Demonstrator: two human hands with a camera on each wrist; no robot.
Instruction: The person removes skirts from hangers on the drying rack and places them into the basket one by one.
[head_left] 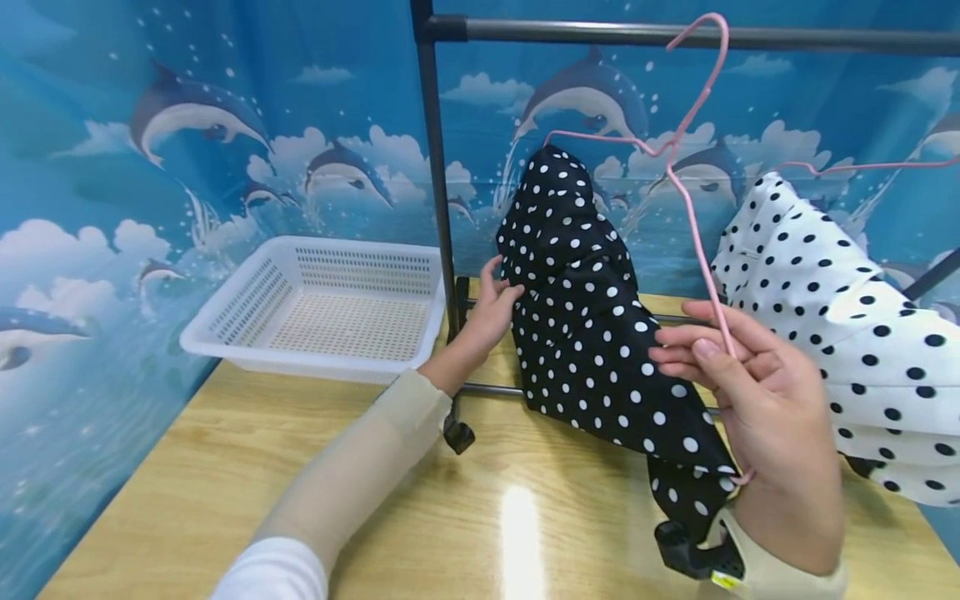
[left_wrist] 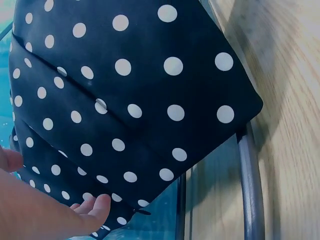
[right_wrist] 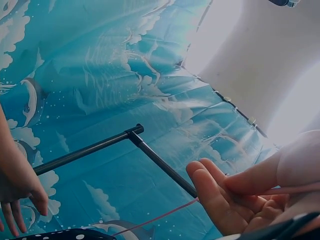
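Observation:
A black garment with white polka dots (head_left: 577, 292) drapes over a pink hanger (head_left: 686, 133). My right hand (head_left: 772, 400) pinches one sloping arm of that hanger between thumb and fingers. The hanger's hook overlaps the rack's top rail in the head view. At the garment's left edge is my left hand (head_left: 487, 312), fingers spread and touching the cloth. In the left wrist view, the left hand's fingers (left_wrist: 95, 210) lie against the dotted fabric near its edge. The right wrist view shows the right thumb (right_wrist: 255, 175) pressed on the thin pink hanger.
A dark metal rack (head_left: 435, 167) stands on the wooden table (head_left: 480, 517). A white garment with black dots (head_left: 862, 333) hangs at the right on another pink hanger (head_left: 870, 168). Left of the rack is a white plastic basket (head_left: 300, 367). A blue dolphin-print curtain (head_left: 67, 167) surrounds the table.

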